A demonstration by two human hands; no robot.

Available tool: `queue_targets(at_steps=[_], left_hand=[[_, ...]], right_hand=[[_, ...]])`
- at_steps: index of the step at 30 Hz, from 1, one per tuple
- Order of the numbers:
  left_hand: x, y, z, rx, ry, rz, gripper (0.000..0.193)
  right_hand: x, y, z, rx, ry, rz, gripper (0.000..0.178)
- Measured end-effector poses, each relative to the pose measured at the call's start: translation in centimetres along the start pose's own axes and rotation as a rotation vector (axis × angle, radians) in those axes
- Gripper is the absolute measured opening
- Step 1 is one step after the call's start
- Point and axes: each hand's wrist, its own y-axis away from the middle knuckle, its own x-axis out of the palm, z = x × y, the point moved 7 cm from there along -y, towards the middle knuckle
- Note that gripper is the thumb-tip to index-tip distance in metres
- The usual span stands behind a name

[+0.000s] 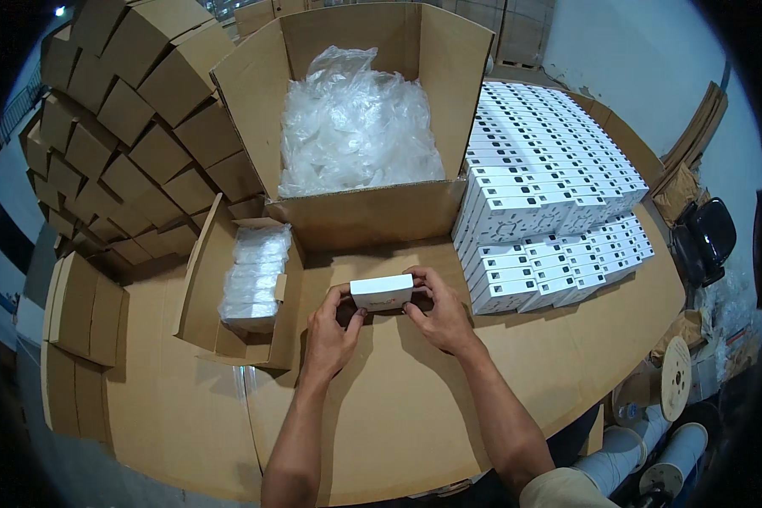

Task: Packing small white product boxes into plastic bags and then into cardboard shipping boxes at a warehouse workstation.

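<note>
Between my two hands I hold a small white box (382,293) just above the cardboard-covered table. My left hand (334,326) grips its left end, with thumb and fingers closed on it. At the right end, my right hand (437,311) pinches it the same way. An open brown carton (196,292) stands to the left of my hands, with several plastic-wrapped packs (255,273) lined up inside. Beyond my hands, a large open carton (364,218) is filled with crumpled clear plastic bags (356,127).
Stacked white boxes (550,186) fill the table's right side. Piled brown cartons (127,127) rise at the far left, and more cartons (80,330) sit on the near left edge. A black chair (704,241) and a spool (676,378) stand off the table at right.
</note>
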Motion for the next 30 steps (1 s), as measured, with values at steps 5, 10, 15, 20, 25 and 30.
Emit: queue_targets(at_steps=[5,10,15,20,25,30], left_hand=[[0.0,-0.1,0.8,0.001,-0.024,0.02,0.04],[-0.9,0.4,-0.5,0.073,-0.014,-0.097,0.054],[-2.7,1.4,-4.5,0.313,-0.138,-0.306,0.045],[-3.3,-1.3,-10.6,0.473,-0.179,-0.388,0.022],[-6.3,-10.5,-14.9,0.557,-0.35,-0.5,0.015],[-7.0,-22.6,-17.5,0.485,-0.382,-0.301,0.018]], right_hand=[[0.1,0.0,-0.2,0.001,-0.005,0.038,0.048],[0.0,0.0,-0.3,-0.074,-0.08,0.057,0.054],[-0.9,-0.1,-2.2,-0.056,-0.117,-0.153,0.047],[-1.1,-0.1,-2.8,-0.081,-0.106,-0.272,0.037],[-0.8,0.1,-2.5,-0.101,-0.067,-0.313,0.032],[-2.0,0.4,-2.2,-0.026,0.005,-0.327,0.029]])
